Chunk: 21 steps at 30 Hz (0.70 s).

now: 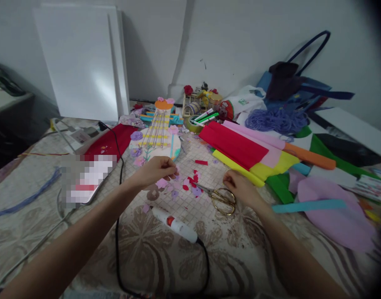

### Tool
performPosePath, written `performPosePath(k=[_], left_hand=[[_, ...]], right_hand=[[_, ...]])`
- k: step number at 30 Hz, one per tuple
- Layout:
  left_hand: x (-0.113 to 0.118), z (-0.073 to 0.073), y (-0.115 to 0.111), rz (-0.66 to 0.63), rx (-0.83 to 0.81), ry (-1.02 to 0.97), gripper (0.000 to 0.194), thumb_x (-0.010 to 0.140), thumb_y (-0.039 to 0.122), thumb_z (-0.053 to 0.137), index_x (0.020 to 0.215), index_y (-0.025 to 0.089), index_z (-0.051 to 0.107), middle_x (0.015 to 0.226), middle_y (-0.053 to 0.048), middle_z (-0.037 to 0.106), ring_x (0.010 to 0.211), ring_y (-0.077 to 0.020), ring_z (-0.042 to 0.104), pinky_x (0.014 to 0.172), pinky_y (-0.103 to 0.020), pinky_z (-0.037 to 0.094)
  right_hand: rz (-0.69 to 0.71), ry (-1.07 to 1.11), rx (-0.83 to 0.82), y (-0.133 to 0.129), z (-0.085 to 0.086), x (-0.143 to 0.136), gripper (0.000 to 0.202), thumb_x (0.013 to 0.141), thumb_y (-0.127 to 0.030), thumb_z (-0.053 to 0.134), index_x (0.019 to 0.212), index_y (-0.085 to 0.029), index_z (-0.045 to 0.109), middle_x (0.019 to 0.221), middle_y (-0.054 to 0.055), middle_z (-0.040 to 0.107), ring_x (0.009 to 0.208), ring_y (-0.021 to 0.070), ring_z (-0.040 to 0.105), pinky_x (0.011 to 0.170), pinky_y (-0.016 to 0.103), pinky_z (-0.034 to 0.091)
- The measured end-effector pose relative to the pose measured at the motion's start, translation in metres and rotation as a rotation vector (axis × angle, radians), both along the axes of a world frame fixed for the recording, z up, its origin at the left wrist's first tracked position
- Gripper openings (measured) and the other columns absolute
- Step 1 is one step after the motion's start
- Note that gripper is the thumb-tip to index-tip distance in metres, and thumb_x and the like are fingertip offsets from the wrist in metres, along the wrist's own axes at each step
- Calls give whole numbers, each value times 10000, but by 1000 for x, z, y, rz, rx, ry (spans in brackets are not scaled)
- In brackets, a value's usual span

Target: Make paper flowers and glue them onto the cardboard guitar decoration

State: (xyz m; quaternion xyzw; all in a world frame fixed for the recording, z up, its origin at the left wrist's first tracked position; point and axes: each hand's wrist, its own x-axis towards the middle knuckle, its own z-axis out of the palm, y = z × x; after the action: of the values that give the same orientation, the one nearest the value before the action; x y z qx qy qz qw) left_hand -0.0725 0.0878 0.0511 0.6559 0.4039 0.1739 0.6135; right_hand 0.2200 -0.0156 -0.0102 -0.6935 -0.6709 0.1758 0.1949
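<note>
Just in front of a decorated guitar-shaped craft (159, 135) is my left hand (161, 169), its fingers pinched together over pink and purple paper petals (174, 193); what they hold, if anything, is too small to make out. My right hand (238, 186) is closed beside the gold-handled scissors (223, 200), near the yellow paper; its fingertips curl inward and hide what is between them. Red petals (192, 179) lie by the scissor blades, with a small red strip (201, 162) behind them. A white glue gun (174, 224) lies nearer to me.
A phone (92, 180) and black cable (118, 232) lie at left. Red crepe paper (234, 143), a yellow sheet (238, 167) and purple yarn (276, 120) are at right. Markers and tape (193, 123) sit behind. White boards (81, 62) lean on the wall.
</note>
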Motion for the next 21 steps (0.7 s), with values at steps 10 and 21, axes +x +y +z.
performPosePath(k=[10, 21], left_hand=[[6, -8, 1, 47, 14, -33, 111, 744, 241, 589, 740, 132, 566, 739, -56, 682, 612, -98, 610, 534, -192, 451], [11, -15, 3, 7, 140, 43, 112, 742, 224, 553, 714, 122, 592, 696, -50, 668, 572, -98, 600, 492, -184, 432]], right_hand=[[-78, 421, 66, 14, 18, -25, 167, 820, -352, 467, 793, -191, 499, 705, 0, 529, 628, 139, 497, 550, 253, 387], [39, 853, -19, 50, 33, -88, 203, 793, -374, 557, 818, -181, 499, 655, -40, 489, 493, 77, 375, 442, 214, 300]])
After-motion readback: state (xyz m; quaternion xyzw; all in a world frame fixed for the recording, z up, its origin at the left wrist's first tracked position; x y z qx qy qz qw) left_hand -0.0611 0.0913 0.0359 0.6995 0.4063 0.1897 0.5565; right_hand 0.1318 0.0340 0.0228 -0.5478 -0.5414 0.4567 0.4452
